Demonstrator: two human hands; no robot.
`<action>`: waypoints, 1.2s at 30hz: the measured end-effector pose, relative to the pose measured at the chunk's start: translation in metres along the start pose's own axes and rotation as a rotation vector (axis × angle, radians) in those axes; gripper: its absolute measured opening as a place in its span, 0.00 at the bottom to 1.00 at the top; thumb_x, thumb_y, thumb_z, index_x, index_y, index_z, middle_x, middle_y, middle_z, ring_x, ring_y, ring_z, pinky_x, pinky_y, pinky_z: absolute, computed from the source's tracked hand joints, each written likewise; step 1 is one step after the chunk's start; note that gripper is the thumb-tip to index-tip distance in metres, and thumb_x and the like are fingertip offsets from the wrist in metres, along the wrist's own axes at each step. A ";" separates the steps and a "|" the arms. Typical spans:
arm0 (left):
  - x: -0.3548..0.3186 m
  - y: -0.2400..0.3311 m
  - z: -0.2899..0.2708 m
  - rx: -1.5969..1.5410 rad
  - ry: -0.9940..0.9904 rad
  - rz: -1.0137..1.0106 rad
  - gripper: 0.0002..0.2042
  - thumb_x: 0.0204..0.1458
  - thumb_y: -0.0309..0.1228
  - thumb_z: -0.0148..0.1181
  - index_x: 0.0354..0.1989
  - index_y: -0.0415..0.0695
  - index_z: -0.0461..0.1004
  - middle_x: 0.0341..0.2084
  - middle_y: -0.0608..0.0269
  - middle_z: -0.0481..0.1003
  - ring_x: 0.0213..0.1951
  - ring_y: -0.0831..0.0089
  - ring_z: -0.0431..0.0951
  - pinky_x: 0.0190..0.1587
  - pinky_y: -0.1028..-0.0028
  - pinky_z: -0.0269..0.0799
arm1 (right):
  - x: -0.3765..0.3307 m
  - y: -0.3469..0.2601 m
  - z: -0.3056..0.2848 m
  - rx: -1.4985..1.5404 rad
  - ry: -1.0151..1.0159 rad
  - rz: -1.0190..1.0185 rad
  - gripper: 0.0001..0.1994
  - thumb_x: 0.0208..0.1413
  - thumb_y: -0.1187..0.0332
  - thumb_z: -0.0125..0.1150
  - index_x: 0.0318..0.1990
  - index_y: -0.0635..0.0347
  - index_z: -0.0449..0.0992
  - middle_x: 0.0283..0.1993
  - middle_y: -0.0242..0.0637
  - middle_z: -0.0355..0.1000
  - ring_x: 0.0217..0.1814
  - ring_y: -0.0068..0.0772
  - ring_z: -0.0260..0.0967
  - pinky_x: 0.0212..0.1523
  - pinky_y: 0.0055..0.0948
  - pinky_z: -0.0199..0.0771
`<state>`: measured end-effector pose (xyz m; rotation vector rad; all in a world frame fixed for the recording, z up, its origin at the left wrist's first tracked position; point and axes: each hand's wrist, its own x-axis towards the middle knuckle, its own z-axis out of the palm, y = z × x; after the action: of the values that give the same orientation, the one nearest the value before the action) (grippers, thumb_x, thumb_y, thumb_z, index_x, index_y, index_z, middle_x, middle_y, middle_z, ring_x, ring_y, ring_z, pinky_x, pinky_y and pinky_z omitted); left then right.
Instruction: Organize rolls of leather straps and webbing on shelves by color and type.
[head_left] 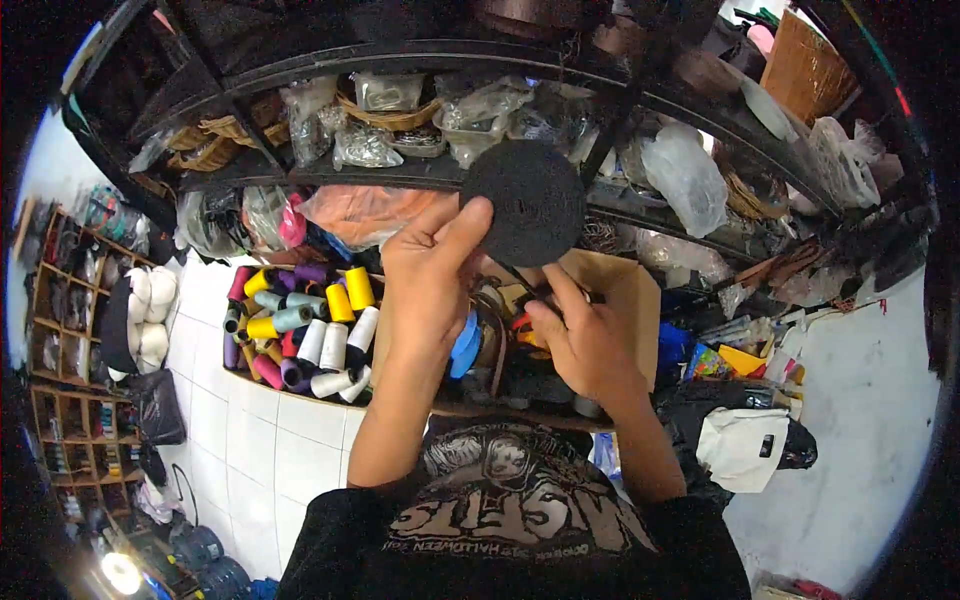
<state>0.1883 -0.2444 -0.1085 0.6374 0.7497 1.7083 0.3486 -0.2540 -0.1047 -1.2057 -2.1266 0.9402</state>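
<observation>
My left hand (436, 255) grips a flat, round black roll (525, 203), its thumb pressed on the near left side. The roll looks like tightly wound strap or tape. Just below it, my right hand (580, 335) has its thumb and index finger drawn together around a thin dark strip (518, 280). Whether that strip is joined to the roll I cannot tell. The right index fingertip is close to the roll's lower edge. Under both hands stands a cardboard box (636, 315) with dark straps and a blue round item (466, 345) in it, partly hidden by my arms.
Left of the box, a carton holds several thread cones (312, 342) in many colours. Ahead, a black shelf (330, 178) carries plastic bags and wicker baskets. Pigeonhole racks (75, 350) line the left side. A white pouch (742, 447) lies at the right.
</observation>
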 end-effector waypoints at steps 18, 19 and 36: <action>0.003 0.011 -0.009 -0.029 0.018 0.019 0.11 0.49 0.25 0.57 0.40 0.30 0.72 0.32 0.54 0.75 0.30 0.73 0.76 0.33 0.76 0.74 | -0.014 -0.003 -0.026 -0.288 0.042 -0.127 0.39 0.51 0.59 0.57 0.65 0.54 0.40 0.31 0.50 0.73 0.32 0.50 0.73 0.34 0.41 0.73; 0.002 0.011 -0.009 -0.027 0.013 0.017 0.11 0.49 0.25 0.57 0.40 0.30 0.72 0.32 0.54 0.75 0.30 0.73 0.76 0.33 0.76 0.74 | -0.014 -0.004 -0.027 -0.308 0.009 -0.052 0.39 0.51 0.59 0.57 0.66 0.54 0.40 0.31 0.49 0.74 0.32 0.50 0.73 0.35 0.40 0.73; -0.017 0.013 0.016 0.784 -0.112 0.092 0.19 0.50 0.32 0.58 0.48 0.34 0.68 0.34 0.58 0.74 0.34 0.76 0.75 0.33 0.74 0.72 | 0.023 0.015 -0.067 0.006 -0.058 -0.195 0.43 0.31 0.61 0.74 0.59 0.57 0.58 0.23 0.36 0.73 0.26 0.26 0.72 0.33 0.24 0.69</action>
<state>0.1958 -0.2606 -0.0890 1.3027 1.3351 1.4100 0.3939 -0.2070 -0.0722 -0.9580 -2.2375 0.9032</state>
